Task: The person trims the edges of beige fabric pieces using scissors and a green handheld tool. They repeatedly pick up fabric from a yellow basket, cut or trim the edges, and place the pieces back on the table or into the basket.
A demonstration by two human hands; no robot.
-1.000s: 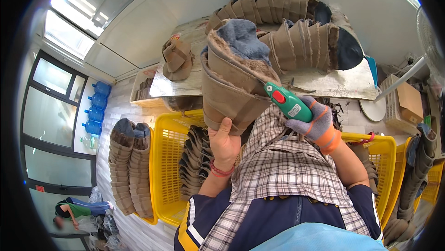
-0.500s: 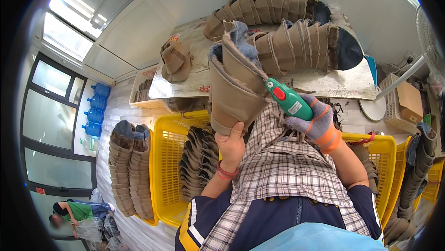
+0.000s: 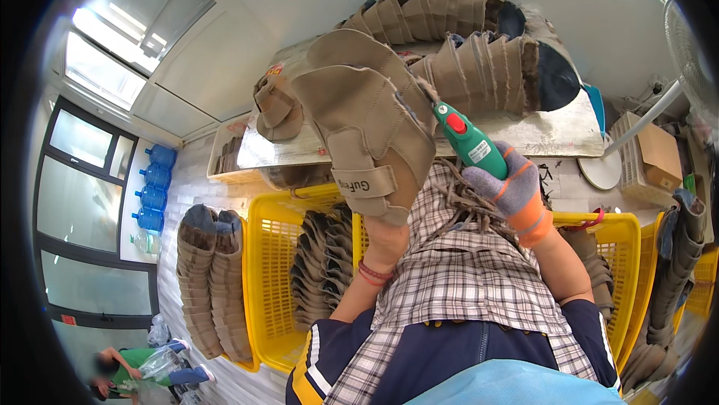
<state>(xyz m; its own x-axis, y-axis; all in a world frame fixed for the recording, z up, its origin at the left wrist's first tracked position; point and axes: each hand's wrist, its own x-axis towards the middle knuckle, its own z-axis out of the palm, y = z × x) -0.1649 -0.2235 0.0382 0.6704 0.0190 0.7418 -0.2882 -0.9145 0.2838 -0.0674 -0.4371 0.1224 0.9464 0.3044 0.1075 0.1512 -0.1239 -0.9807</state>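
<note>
A tan boot upper (image 3: 374, 135) with a strap across it is held up in front of me. My left hand (image 3: 386, 236) grips it from below, its fingers hidden behind the fabric. In my right hand (image 3: 513, 188), which wears a grey and orange glove, is a green handheld electric cutter (image 3: 472, 141) with a red button. The cutter's narrow tip touches or lies very near the upper's right edge. Brown trimmed strips (image 3: 479, 214) hang over my checked apron (image 3: 464, 278).
Rows of nested boot uppers (image 3: 487, 75) lie on the worn table (image 3: 524, 135). One small stack (image 3: 278, 109) sits at its left. Yellow baskets (image 3: 262, 278) with more uppers flank me. A fan (image 3: 693, 46) stands at right. Another person (image 3: 135, 364) bends over plastic bags far left.
The upper has turned in my left hand, so its outer face with the strap now faces me. My left fingers went behind it. The cutter moved slightly right and down.
</note>
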